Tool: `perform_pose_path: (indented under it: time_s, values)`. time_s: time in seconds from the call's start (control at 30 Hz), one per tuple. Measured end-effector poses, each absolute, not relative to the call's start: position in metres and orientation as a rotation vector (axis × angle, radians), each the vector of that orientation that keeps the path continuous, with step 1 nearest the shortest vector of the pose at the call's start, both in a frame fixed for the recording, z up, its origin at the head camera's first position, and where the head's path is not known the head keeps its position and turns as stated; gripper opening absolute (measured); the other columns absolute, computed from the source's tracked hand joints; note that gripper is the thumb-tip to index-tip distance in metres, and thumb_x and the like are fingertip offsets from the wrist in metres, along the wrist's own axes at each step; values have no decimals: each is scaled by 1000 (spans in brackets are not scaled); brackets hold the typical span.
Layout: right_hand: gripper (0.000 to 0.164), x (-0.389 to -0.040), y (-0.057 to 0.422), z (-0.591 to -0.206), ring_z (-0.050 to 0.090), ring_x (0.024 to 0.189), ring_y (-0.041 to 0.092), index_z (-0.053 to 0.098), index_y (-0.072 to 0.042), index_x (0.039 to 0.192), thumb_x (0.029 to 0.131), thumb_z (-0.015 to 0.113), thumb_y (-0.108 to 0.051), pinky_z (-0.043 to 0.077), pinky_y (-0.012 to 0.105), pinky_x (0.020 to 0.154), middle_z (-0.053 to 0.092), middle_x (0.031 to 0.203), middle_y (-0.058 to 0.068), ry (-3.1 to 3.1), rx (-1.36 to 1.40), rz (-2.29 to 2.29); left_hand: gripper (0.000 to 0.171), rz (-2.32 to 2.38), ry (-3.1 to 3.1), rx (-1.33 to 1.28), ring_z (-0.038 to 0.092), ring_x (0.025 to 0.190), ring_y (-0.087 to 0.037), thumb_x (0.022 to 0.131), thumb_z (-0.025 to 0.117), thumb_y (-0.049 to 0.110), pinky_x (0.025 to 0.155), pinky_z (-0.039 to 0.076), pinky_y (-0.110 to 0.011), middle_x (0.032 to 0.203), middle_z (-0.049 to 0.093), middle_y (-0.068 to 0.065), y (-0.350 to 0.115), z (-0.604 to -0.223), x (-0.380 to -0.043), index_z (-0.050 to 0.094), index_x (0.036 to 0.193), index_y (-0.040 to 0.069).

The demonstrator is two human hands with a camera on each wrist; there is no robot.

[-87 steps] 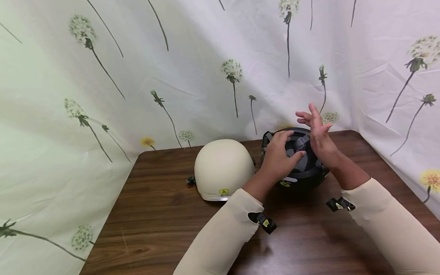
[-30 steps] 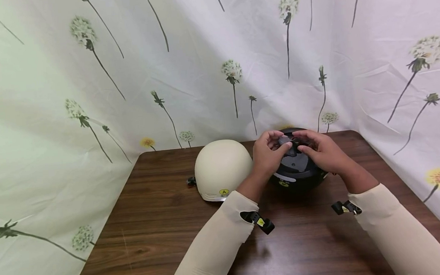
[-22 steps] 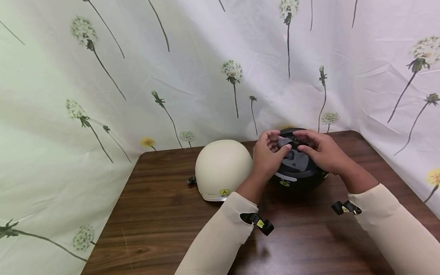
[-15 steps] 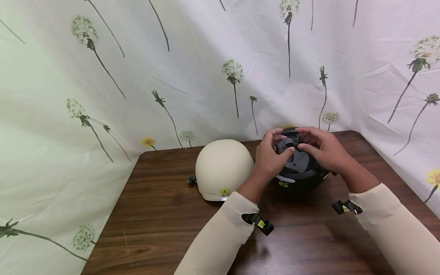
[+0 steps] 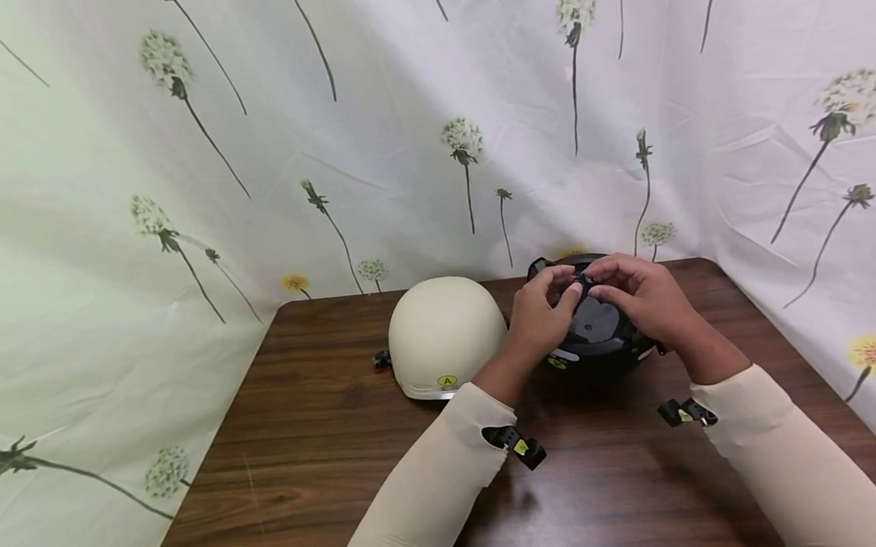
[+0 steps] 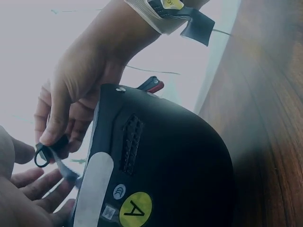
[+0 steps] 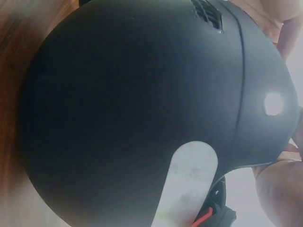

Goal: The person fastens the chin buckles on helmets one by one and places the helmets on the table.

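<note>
The right hand (image 5: 651, 299) pinches a dark buckle (image 6: 59, 144) above the upturned black helmet (image 5: 602, 366), far right on the wooden table (image 5: 329, 469); the left hand (image 5: 540, 318) bends its fingers beside the buckle (gripping it or not, I cannot tell). A cream helmet (image 5: 444, 331) sits just left.

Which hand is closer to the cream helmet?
The left hand: it's just to the right of the cream helmet, over the black helmet's left part. The right hand is farther, over its right part.
</note>
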State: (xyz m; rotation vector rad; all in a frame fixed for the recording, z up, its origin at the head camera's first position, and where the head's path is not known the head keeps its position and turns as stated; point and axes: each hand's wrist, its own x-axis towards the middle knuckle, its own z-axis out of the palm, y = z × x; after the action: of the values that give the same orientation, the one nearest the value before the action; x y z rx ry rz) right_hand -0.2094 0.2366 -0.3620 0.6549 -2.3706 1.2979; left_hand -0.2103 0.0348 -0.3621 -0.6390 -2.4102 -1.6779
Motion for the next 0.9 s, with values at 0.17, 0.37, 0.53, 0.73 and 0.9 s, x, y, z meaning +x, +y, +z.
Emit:
perform_pose_path:
  time_s: [0.17, 0.37, 0.53, 0.73, 0.9]
  values:
    - [19, -208, 236, -362, 65, 102, -11, 78, 4, 115, 98, 73, 9, 55, 8, 80, 72, 123, 19, -2294, 717, 1266, 35, -1704, -2422, -644, 72, 131, -23, 112, 62, 21, 108, 59, -33, 136, 76, -12, 35, -363, -209, 67, 144, 7]
    - [12, -207, 234, -362, 66, 101, -9, 80, 7, 102, 93, 76, 13, 55, 8, 79, 73, 112, 19, -2190, 729, 1285, 35, -1691, -2407, -686, 73, 130, -22, 112, 62, 21, 108, 59, -32, 135, 77, -13, 36, -364, -210, 67, 144, 7]
    - [9, -208, 234, -362, 68, 96, -7, 79, 10, 96, 96, 79, 1, 54, 9, 75, 74, 109, 19, -2179, 721, 1295, 36, -1675, -2411, -703, 74, 125, -22, 111, 64, 22, 104, 60, -28, 133, 78, -12, 35, -364, -209, 69, 143, 6]
    - [5, -208, 236, -363, 67, 98, -8, 82, 6, 97, 95, 78, 4, 54, 9, 76, 76, 108, 14, -2183, 712, 1272, 35, -1657, -2418, -717, 76, 120, -22, 109, 68, 20, 101, 60, -26, 130, 79, -13, 34, -364, -209, 70, 141, 5]
    - [10, -208, 237, -364, 68, 100, -9, 83, 3, 99, 93, 78, 10, 54, 8, 78, 76, 110, 9, -2199, 705, 1267, 33, -1633, -2431, -730, 76, 119, -23, 109, 68, 18, 100, 60, -25, 130, 79, -13, 34, -365, -210, 70, 139, 4]
